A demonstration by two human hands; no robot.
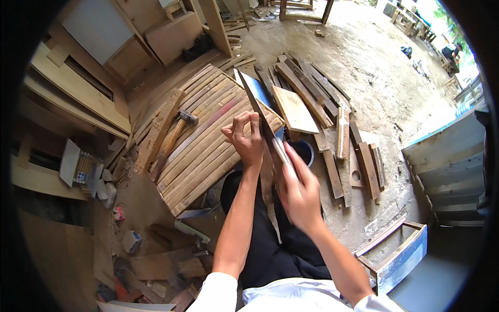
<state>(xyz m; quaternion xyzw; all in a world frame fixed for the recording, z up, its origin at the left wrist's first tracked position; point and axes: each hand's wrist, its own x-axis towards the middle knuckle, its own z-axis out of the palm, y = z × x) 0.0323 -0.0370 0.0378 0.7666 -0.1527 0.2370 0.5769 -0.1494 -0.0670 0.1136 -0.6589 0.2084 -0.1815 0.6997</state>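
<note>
Dusty workshop floor (374, 78) lay strewn with planks (312, 99) — left hand (245, 139) gripped a thin board's (260, 112) edge, right hand (297, 190) clasped its lower end; a hammer (179, 125) rested nearby.

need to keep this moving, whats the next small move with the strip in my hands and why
Probably slide the right hand further along the thin strip: the left hand steadies it higher up, and the right hand looks blurred near its lower part.
</note>
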